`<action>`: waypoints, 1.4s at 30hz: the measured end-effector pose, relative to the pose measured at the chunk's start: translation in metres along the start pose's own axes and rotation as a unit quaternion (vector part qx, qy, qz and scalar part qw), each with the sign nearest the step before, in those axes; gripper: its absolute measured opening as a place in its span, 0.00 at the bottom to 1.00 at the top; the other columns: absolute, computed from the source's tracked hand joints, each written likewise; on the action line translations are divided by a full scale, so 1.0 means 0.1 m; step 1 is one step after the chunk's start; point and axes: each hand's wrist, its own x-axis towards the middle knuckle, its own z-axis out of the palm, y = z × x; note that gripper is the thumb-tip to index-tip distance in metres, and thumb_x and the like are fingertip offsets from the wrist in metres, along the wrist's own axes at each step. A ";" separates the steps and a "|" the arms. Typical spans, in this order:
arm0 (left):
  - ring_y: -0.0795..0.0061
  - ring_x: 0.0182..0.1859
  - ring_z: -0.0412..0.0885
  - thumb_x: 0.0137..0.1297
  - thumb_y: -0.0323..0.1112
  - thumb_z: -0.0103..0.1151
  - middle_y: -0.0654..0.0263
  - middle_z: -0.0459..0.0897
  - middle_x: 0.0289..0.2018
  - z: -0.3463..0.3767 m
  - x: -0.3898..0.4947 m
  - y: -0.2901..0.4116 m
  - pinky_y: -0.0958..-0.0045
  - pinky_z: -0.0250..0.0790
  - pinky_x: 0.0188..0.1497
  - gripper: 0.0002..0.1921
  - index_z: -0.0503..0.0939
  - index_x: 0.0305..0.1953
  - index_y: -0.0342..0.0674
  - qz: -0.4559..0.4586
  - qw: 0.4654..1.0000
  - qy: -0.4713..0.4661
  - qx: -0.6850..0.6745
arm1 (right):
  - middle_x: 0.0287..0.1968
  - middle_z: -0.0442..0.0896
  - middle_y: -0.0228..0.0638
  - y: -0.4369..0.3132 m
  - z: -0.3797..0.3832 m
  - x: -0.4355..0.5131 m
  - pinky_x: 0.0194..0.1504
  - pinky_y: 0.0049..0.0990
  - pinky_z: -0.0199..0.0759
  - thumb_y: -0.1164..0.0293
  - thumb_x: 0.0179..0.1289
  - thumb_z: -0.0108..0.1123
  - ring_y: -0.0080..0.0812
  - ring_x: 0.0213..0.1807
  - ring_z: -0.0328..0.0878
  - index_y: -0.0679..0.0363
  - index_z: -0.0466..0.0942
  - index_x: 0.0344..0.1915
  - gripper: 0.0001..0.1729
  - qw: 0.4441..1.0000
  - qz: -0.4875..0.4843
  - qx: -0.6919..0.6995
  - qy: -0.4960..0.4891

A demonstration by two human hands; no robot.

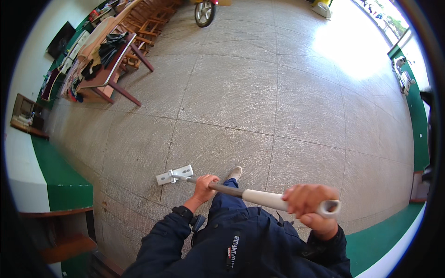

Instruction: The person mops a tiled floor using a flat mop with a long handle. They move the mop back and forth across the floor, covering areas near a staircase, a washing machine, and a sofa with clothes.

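Both my hands grip a flat mop with a metal pole and a white plastic sleeve at its upper end. My left hand is wrapped around the pole partway down. My right hand closes around the top of the handle, just beside its end with a hanging hole. The white rectangular mop head rests on the speckled stone floor, left of my forward shoe. The underside of the head is hidden.
At the upper left stands a dark red table with a black plastic bag and cloth on it. Wooden chairs line up behind. A motorbike wheel is at the top, a white scooter at right. A green-and-white wall corner juts in at left.
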 end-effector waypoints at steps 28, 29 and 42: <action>0.60 0.48 0.80 0.55 0.30 0.66 0.68 0.82 0.36 1.76 4.13 1.34 0.55 0.68 0.50 0.11 0.77 0.39 0.52 0.317 0.915 -0.242 0.062 | 0.33 0.82 0.30 -0.26 -0.62 0.09 0.62 0.48 0.69 0.55 0.48 0.83 0.37 0.44 0.82 0.55 0.73 0.33 0.27 0.882 -0.020 -0.382 0.276; 0.60 0.48 0.80 0.55 0.29 0.66 0.68 0.82 0.36 1.70 4.11 1.37 0.55 0.68 0.50 0.11 0.77 0.39 0.52 0.310 0.913 -0.257 0.071 | 0.33 0.82 0.30 -0.34 -0.64 0.07 0.62 0.47 0.69 0.56 0.46 0.85 0.37 0.43 0.83 0.55 0.73 0.33 0.27 0.885 -0.015 -0.387 0.259; 0.56 0.36 0.76 0.59 0.33 0.68 0.63 0.77 0.28 0.34 2.93 0.92 0.56 0.68 0.41 0.10 0.74 0.37 0.45 0.150 0.980 -0.133 0.014 | 0.34 0.85 0.41 -0.71 -1.47 0.72 0.56 0.47 0.70 0.66 0.49 0.83 0.41 0.39 0.84 0.59 0.78 0.30 0.18 0.990 -0.125 0.007 -0.060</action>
